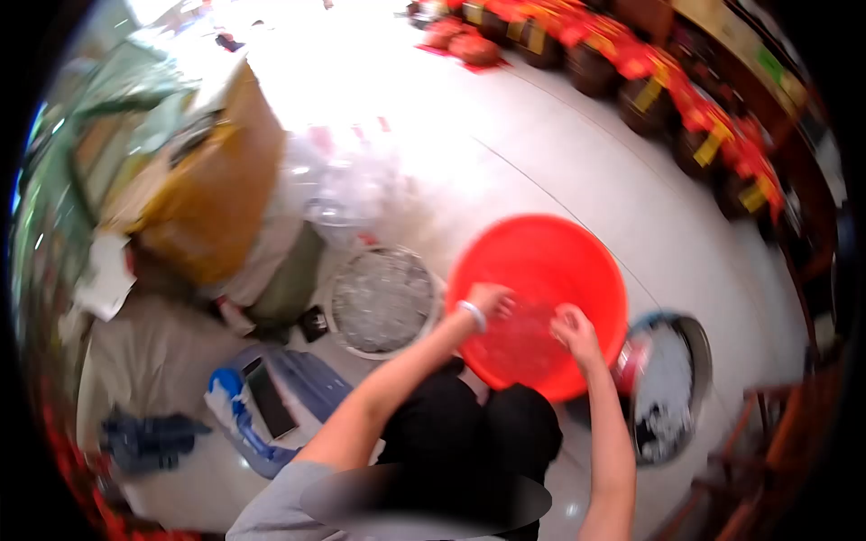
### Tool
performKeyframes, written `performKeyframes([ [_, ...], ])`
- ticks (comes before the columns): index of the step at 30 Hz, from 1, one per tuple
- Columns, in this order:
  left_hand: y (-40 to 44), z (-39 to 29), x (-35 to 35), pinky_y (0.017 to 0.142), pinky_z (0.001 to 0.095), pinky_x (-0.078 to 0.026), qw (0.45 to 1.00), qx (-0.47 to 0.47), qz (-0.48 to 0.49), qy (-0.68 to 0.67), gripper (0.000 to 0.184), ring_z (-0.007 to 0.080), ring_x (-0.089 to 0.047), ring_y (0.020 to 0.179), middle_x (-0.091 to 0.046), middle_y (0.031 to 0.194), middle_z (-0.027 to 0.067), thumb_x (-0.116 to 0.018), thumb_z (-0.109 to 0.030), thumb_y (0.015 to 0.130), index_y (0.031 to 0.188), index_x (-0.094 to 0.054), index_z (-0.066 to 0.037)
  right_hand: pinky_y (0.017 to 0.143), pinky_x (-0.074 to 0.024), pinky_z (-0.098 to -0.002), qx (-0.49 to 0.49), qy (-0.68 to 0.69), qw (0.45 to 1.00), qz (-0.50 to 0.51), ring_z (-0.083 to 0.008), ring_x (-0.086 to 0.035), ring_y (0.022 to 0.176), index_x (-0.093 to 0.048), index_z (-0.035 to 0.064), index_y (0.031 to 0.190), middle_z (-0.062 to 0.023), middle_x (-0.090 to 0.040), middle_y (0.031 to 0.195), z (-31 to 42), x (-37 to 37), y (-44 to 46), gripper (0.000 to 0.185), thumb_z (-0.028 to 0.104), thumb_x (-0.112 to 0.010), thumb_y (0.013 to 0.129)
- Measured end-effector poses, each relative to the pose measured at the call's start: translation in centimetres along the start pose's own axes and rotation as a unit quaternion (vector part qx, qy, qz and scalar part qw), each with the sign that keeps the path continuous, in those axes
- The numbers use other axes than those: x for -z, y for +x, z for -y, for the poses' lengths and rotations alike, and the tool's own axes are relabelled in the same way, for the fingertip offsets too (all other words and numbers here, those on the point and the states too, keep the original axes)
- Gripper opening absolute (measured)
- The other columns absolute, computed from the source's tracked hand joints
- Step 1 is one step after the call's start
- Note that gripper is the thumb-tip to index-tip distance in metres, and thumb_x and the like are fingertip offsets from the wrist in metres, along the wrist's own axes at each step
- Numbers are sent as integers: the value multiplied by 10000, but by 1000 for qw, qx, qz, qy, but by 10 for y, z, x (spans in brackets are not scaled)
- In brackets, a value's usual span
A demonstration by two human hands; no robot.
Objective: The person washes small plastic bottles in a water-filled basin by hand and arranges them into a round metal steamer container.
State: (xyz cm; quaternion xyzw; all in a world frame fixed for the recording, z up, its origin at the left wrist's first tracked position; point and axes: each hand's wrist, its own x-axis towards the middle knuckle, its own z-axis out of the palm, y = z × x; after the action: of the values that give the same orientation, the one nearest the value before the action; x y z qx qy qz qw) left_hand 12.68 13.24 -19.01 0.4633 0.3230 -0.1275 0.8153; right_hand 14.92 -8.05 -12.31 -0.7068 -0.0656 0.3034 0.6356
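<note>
A large round red basin (541, 239) stands on the floor in front of my knees, with small clear pieces, hard to make out, low inside it. My left hand (490, 301), with a white band at the wrist, is over the basin's left side, its fingers curled. On the right, my right hand (574, 328) is over the basin with thumb and fingers pinched together. Whatever the fingers hold is too see-through or blurred to name. Just left of the basin is a round white tub (330, 311) filled with clear, glassy-looking pieces (381, 298).
Right of the basin stands a round container (699, 361) with whitish contents. A phone (269, 397) lies at left by a blue-handled clear plastic jug (236, 410). Beyond are clear plastic bags (347, 185) and a yellow-brown taped box (216, 180). Dark jars (591, 72) with red covers line the far right.
</note>
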Motion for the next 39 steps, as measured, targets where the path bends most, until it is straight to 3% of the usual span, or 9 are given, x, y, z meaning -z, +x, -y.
performKeyframes([
  [5, 15, -1, 15, 473, 279, -451, 997, 31, 51, -42, 111, 159, -523, 528, -542, 644, 67, -547, -162, 804, 761, -523, -63, 559, -370, -219, -17, 371, 917, 145, -94, -462, 652, -451, 91, 1102, -20, -513, 852, 42, 42, -44, 273, 131, -514, 840],
  [12, 12, -4, 20, 502, 283, -447, 999, 7, 22, 30, 173, 166, -533, 559, -573, 724, 66, -565, -219, 797, 872, -550, -63, 658, -439, -230, 124, 268, 950, 100, -92, -507, 728, -452, 56, 1139, -44, -522, 892, 53, 63, -95, 381, 55, -566, 776],
  [13, 13, -3, 17, 487, 282, -446, 999, 4, 19, 28, 164, 167, -534, 552, -569, 714, 67, -572, -205, 793, 861, -549, -58, 690, -462, -285, 73, 66, 995, 30, -162, -552, 776, -484, 42, 1116, -96, -534, 942, 44, 51, -84, 388, 46, -574, 739],
  [14, 17, -3, 21, 494, 280, -444, 999, 8, 14, 46, 176, 169, -533, 556, -569, 720, 68, -573, -210, 791, 870, -548, -55, 739, -467, -344, 237, -294, 923, -77, -264, -572, 842, -497, 41, 1100, -147, -530, 973, 10, 35, -72, 397, 70, -576, 712],
  [15, 19, -2, 22, 500, 278, -442, 998, 12, 6, 64, 188, 172, -532, 560, -568, 726, 69, -574, -215, 790, 880, -547, -53, 783, -458, -386, 285, -407, 865, -73, -325, -559, 898, -481, 39, 1110, -183, -517, 989, 1, 27, -69, 426, 89, -576, 698],
  [16, 14, -1, 18, 500, 278, -442, 997, 20, 14, 76, 188, 172, -532, 560, -568, 726, 69, -574, -215, 790, 880, -547, -53, 793, -463, -352, 200, -288, 933, -77, -277, -574, 897, -475, 53, 1112, -156, -537, 989, 19, 18, -76, 429, 129, -605, 710],
  [21, 1, -6, 16, 509, 279, -438, 997, -2, 34, 66, 177, 180, -534, 564, -566, 733, 75, -550, -184, 804, 901, -543, -36, 747, -475, -297, 182, -66, 958, -213, -182, -602, 839, -476, 62, 1110, -98, -595, 934, 37, 66, -138, 460, 230, -659, 722],
  [27, 2, -6, 17, 515, 281, -439, 997, -4, 36, 69, 177, 185, -537, 580, -565, 747, 85, -540, -173, 812, 920, -536, -33, 753, -459, -338, 79, -413, 842, -338, -271, -566, 871, -573, 51, 995, -86, -565, 970, -13, 168, -223, 422, 262, -712, 656],
  [39, -3, -9, 14, 514, 279, -445, 996, -5, 23, 88, 195, 180, -543, 579, -564, 761, 86, -545, -185, 819, 934, -530, -28, 803, -317, -359, -110, -538, 775, -311, -225, -481, 929, -536, 84, 887, -54, -589, 916, -47, 168, -229, 488, 331, -771, 538],
])
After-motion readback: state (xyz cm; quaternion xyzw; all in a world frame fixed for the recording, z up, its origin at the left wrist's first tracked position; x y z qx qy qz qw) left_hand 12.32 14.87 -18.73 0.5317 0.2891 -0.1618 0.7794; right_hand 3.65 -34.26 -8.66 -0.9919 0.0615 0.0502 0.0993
